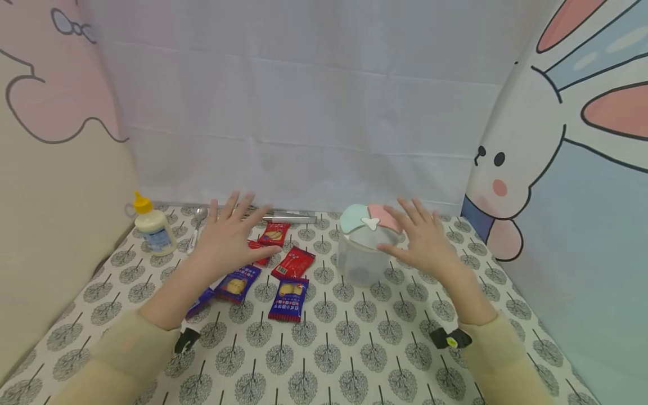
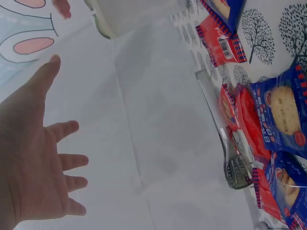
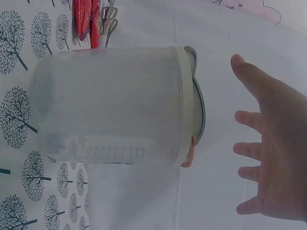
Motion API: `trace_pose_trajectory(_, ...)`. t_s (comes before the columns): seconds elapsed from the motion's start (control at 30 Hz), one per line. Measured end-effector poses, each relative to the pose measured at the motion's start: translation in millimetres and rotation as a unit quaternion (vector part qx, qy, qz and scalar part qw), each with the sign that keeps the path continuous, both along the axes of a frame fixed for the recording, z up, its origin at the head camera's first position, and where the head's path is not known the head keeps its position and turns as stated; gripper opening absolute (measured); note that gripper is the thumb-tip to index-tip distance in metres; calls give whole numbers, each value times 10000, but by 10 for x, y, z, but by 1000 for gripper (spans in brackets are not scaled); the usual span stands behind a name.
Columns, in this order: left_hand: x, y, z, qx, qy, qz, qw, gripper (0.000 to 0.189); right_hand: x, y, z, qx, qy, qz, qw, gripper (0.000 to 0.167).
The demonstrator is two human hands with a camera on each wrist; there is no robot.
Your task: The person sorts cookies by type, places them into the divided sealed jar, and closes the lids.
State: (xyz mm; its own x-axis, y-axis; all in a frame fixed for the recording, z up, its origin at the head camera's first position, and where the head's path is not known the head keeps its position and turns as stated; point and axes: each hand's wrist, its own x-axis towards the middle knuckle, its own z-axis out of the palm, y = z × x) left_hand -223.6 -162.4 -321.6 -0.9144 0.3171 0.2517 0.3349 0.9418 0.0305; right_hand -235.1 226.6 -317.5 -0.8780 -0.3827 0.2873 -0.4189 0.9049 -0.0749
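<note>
My left hand (image 1: pixel 223 242) is raised, fingers spread, holding nothing, in front of the snack packets in the head view. Several small packets lie there: a red packet (image 1: pixel 293 262), a blue packet (image 1: pixel 288 298) and others partly hidden by the hand. My right hand (image 1: pixel 422 242), likewise spread and bare, hovers beside a translucent canister (image 1: pixel 361 270) with a pink, mint and grey lid (image 1: pixel 372 225). In the right wrist view, a gap separates that hand (image 3: pixel 280 163) from the canister (image 3: pixel 115 105), whose lid is on.
Metal tongs (image 2: pixel 237 167) lie behind the packets near the back curtain (image 1: pixel 304 112). A spoon (image 1: pixel 194 236) and a squeeze bottle (image 1: pixel 157 230) with a yellow cap stand to the left. Printed side curtains border the tree-patterned tablecloth (image 1: pixel 329 360).
</note>
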Motion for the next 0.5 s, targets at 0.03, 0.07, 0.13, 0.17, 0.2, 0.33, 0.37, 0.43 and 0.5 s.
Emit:
trace_pose_trajectory(0.03,-11,36,13,22,63,-56,10000,94,-14,11,6,-19,53,36,10000,84)
trace_pose_trajectory(0.07,-23,72,25,39,151,-104,9998,93,-28,21,14,-64,95,78,9999,84)
trace_pose_trajectory(0.13,-52,152,44,58,297,-195,9994,93,-59,44,25,-197,154,175,9995,82)
trace_pose_trajectory(0.17,-68,194,51,78,353,-256,9990,93,-76,59,27,-271,186,223,9992,82)
trace_pose_trajectory(0.2,-85,238,56,69,403,-310,9987,93,-91,73,30,-338,215,274,9988,81)
trace_pose_trajectory(0.33,-161,422,32,104,479,-577,9971,92,-145,130,16,-579,286,519,9966,79)
trace_pose_trajectory(0.37,-181,470,16,152,469,-670,9965,92,-158,141,4,-625,293,593,9959,78)
trace_pose_trajectory(0.43,-228,573,-26,270,440,-862,9949,91,-178,157,-15,-792,196,759,9938,77)
trace_pose_trajectory(0.5,-282,687,-75,444,408,-1103,9921,90,-196,170,-41,-1041,16,900,9905,76)
